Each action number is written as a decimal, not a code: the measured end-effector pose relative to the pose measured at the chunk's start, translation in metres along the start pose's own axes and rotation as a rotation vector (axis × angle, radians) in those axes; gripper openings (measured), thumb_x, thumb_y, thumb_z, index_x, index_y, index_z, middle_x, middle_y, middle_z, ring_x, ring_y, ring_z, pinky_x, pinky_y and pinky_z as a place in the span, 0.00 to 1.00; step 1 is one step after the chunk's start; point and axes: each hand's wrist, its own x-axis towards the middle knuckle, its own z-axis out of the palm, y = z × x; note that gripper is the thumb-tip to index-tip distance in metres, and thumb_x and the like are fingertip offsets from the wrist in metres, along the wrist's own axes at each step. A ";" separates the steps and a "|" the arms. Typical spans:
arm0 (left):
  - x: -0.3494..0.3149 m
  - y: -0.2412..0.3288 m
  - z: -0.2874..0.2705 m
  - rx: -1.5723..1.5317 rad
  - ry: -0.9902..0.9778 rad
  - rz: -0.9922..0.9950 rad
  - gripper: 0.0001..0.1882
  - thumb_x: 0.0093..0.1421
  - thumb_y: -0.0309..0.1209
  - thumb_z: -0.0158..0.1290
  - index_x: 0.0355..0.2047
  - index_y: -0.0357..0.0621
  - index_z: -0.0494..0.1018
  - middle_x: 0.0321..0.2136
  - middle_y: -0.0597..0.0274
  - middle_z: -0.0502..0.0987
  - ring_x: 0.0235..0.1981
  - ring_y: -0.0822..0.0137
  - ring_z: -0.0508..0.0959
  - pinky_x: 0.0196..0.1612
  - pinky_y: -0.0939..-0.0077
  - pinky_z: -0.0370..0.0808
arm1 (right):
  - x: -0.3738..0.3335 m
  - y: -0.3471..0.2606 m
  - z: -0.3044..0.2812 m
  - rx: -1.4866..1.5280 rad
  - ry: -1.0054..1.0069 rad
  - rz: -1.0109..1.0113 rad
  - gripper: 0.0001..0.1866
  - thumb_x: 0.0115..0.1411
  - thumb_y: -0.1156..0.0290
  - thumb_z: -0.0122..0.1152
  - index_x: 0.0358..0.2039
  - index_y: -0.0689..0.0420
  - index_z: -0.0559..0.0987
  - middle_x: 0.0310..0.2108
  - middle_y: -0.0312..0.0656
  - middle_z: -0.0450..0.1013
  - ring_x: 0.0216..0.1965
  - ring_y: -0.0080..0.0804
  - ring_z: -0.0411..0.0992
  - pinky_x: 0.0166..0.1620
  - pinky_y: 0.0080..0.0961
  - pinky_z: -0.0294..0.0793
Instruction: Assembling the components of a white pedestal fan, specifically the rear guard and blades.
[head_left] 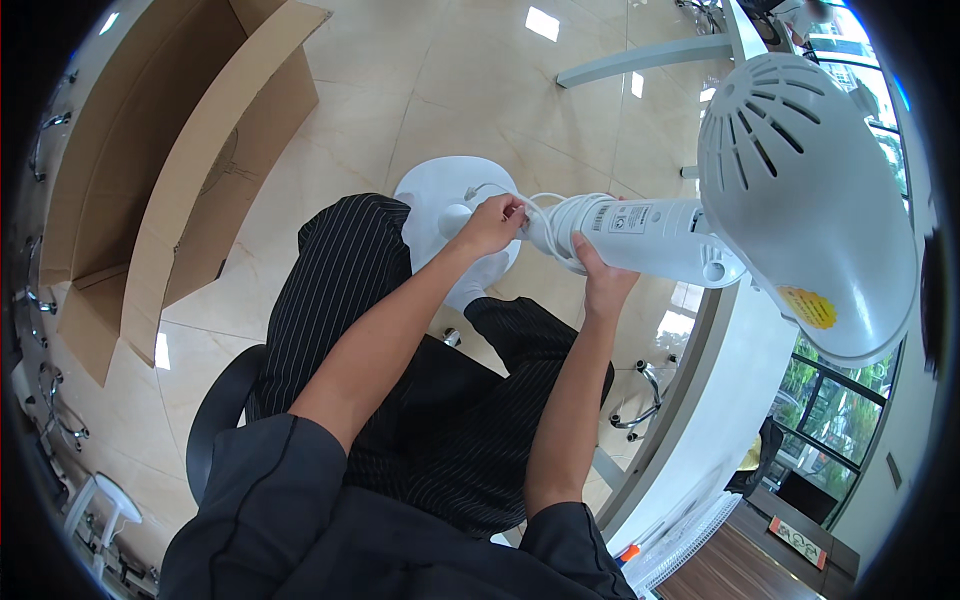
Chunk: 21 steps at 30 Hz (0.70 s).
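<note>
A white fan body (660,235) stretches across to the right, lying nearly sideways above my lap. It has a column with printed labels and a large rounded motor housing (800,190) with vent slots and a yellow sticker. A white power cord (575,222) is coiled around the column's lower end. My right hand (606,275) wraps around the column just beside the coils. At the column's end, my left hand (490,225) pinches the cord; its fingertips are partly hidden. Beyond that hand is a round white base (425,190), with the cord's plug (471,193) over it.
An open cardboard box (215,180) stands on the tiled floor at the left. A white table (700,400) runs along the right, close under the motor housing. I sit on a black chair (215,420). A pale table leg (645,58) is at the far side.
</note>
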 end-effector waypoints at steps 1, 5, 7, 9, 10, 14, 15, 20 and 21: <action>0.001 0.003 0.000 -0.013 0.003 0.046 0.15 0.63 0.36 0.54 0.41 0.33 0.75 0.31 0.55 0.80 0.28 0.63 0.81 0.34 0.67 0.77 | 0.000 0.000 -0.001 -0.005 -0.004 0.010 0.37 0.41 0.78 0.73 0.53 0.67 0.68 0.50 0.48 0.70 0.49 0.37 0.70 0.55 0.32 0.69; 0.004 0.014 -0.008 0.285 -0.048 -0.266 0.15 0.64 0.36 0.54 0.42 0.34 0.76 0.32 0.55 0.81 0.30 0.64 0.81 0.34 0.69 0.77 | 0.000 0.001 -0.003 0.022 -0.021 0.042 0.39 0.41 0.80 0.72 0.56 0.67 0.66 0.52 0.49 0.69 0.52 0.38 0.69 0.58 0.34 0.68; -0.002 0.013 -0.007 0.236 -0.061 -0.345 0.15 0.64 0.35 0.53 0.42 0.35 0.76 0.32 0.56 0.81 0.29 0.66 0.81 0.34 0.70 0.77 | 0.000 0.001 -0.003 0.030 -0.035 0.058 0.41 0.42 0.81 0.71 0.59 0.66 0.64 0.54 0.49 0.67 0.55 0.39 0.67 0.60 0.35 0.66; -0.009 0.009 -0.003 -0.445 0.042 -0.144 0.14 0.65 0.35 0.53 0.42 0.37 0.78 0.31 0.60 0.81 0.28 0.70 0.80 0.33 0.75 0.77 | 0.000 0.001 -0.003 0.023 -0.043 0.055 0.41 0.43 0.81 0.70 0.59 0.66 0.63 0.54 0.49 0.67 0.55 0.39 0.67 0.60 0.35 0.67; -0.009 0.006 -0.003 -0.453 0.050 -0.101 0.14 0.65 0.35 0.53 0.42 0.37 0.78 0.31 0.60 0.81 0.28 0.70 0.80 0.33 0.75 0.77 | 0.000 0.001 -0.002 0.025 -0.044 0.054 0.41 0.43 0.81 0.70 0.59 0.66 0.63 0.54 0.49 0.67 0.55 0.39 0.67 0.60 0.35 0.67; -0.004 0.000 -0.002 -0.264 -0.077 -0.066 0.12 0.66 0.33 0.50 0.42 0.39 0.79 0.31 0.61 0.81 0.31 0.72 0.80 0.33 0.78 0.77 | 0.001 0.001 0.000 0.055 -0.020 0.015 0.39 0.42 0.81 0.71 0.56 0.66 0.65 0.51 0.49 0.69 0.52 0.38 0.69 0.57 0.34 0.69; -0.001 -0.001 -0.001 -0.156 -0.055 -0.090 0.13 0.66 0.33 0.50 0.42 0.38 0.79 0.31 0.59 0.81 0.31 0.72 0.80 0.34 0.78 0.77 | 0.001 0.000 0.000 0.062 -0.039 0.019 0.40 0.43 0.82 0.70 0.58 0.66 0.64 0.53 0.49 0.67 0.54 0.39 0.68 0.60 0.36 0.67; 0.005 0.003 0.005 0.124 0.076 -0.055 0.14 0.65 0.34 0.50 0.39 0.35 0.78 0.27 0.57 0.80 0.25 0.70 0.79 0.27 0.77 0.75 | 0.001 0.000 0.001 0.066 0.019 -0.006 0.38 0.40 0.82 0.72 0.54 0.66 0.67 0.50 0.48 0.70 0.50 0.37 0.70 0.55 0.33 0.71; 0.004 0.003 0.004 0.006 0.043 -0.145 0.15 0.66 0.35 0.50 0.37 0.35 0.78 0.26 0.56 0.79 0.24 0.69 0.79 0.27 0.77 0.75 | 0.002 0.000 0.001 0.051 0.014 -0.032 0.38 0.40 0.82 0.72 0.54 0.66 0.67 0.50 0.48 0.70 0.50 0.37 0.70 0.55 0.34 0.71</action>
